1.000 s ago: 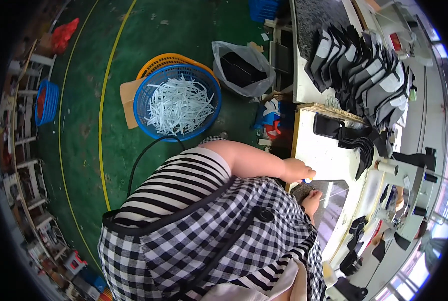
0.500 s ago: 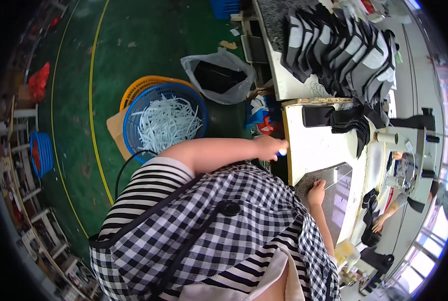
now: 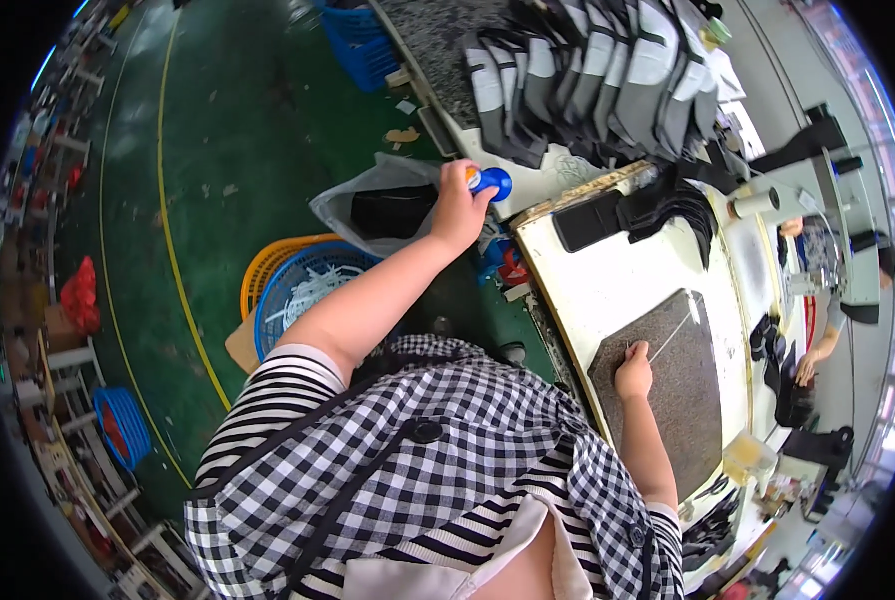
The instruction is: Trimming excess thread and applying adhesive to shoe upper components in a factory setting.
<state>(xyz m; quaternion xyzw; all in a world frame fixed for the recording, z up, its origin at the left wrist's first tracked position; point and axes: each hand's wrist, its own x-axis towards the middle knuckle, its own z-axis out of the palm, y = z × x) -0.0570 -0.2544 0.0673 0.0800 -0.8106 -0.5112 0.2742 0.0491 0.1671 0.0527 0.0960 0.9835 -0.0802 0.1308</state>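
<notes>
My left hand is raised over the near edge of the far table, beside a clear plastic bag. Its fingers are wrapped round a small blue container with a rounded blue end and an orange-and-white part; its exact kind is unclear. Over a dark speckled board on the white table, my right hand is closed in a pinch. From near its fingertips a thin white strip runs across the board toward its far corner. What lies between those fingertips is too small to make out.
A black phone and dark fabric pieces lie on the white table. Grey-and-black fabric pieces are heaped beyond. A sewing machine and another person's hand are at right. A blue basket holds white strips.
My left hand has moved farther away from me, lifting the blue container from beside the table edge to near the bag. The view has turned. My right hand stays on the board.
</notes>
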